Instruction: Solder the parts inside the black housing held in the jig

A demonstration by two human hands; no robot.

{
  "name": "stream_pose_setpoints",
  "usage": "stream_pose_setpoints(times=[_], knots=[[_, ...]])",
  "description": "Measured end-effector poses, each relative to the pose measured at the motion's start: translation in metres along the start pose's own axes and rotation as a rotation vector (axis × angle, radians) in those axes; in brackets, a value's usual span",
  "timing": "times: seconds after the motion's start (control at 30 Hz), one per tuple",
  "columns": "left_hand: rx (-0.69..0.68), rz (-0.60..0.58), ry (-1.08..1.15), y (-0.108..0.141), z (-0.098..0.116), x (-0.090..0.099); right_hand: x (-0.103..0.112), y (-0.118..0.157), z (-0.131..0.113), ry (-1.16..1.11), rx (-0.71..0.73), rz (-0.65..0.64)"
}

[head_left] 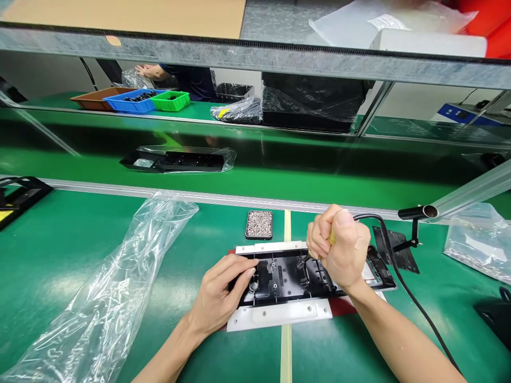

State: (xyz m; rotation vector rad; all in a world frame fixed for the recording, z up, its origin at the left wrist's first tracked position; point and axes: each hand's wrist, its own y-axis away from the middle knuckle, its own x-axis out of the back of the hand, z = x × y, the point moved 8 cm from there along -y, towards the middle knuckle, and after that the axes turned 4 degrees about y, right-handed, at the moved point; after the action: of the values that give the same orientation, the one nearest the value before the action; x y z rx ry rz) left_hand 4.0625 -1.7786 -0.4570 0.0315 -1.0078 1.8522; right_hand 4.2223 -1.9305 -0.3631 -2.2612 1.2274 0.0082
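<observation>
A long black plastic housing (285, 279), with several small posts inside, lies in a white-railed holding jig (279, 315) on the bench. My left hand (223, 290) is closed over the housing's left end, thumb and forefinger reaching inside near a round metallic part (254, 286). My right hand (339, 247) makes a fist around a corded tool with a yellow handle (332, 236). Its dark tip points down into the housing; whether it touches a post I cannot tell. Just behind the jig is a small black tray (259, 224) filled with tiny silver metal pieces.
Clear plastic wrap (120, 287) covers the bench at left. A black cord (403, 282) trails along the right, near a metal pole (475, 183) and a bag of small parts (479, 247). Behind the divider, a wrapped black part (179, 159) lies; farther back a co-worker's hands (151, 71) handle plastic.
</observation>
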Motion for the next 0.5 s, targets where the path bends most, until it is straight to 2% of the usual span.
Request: stream_pose_setpoints(times=[0.5], knots=[[0.020, -0.005, 0.002, 0.0022, -0.0028, 0.0005, 0.0010, 0.0014, 0.0011, -0.003, -0.010, 0.010]])
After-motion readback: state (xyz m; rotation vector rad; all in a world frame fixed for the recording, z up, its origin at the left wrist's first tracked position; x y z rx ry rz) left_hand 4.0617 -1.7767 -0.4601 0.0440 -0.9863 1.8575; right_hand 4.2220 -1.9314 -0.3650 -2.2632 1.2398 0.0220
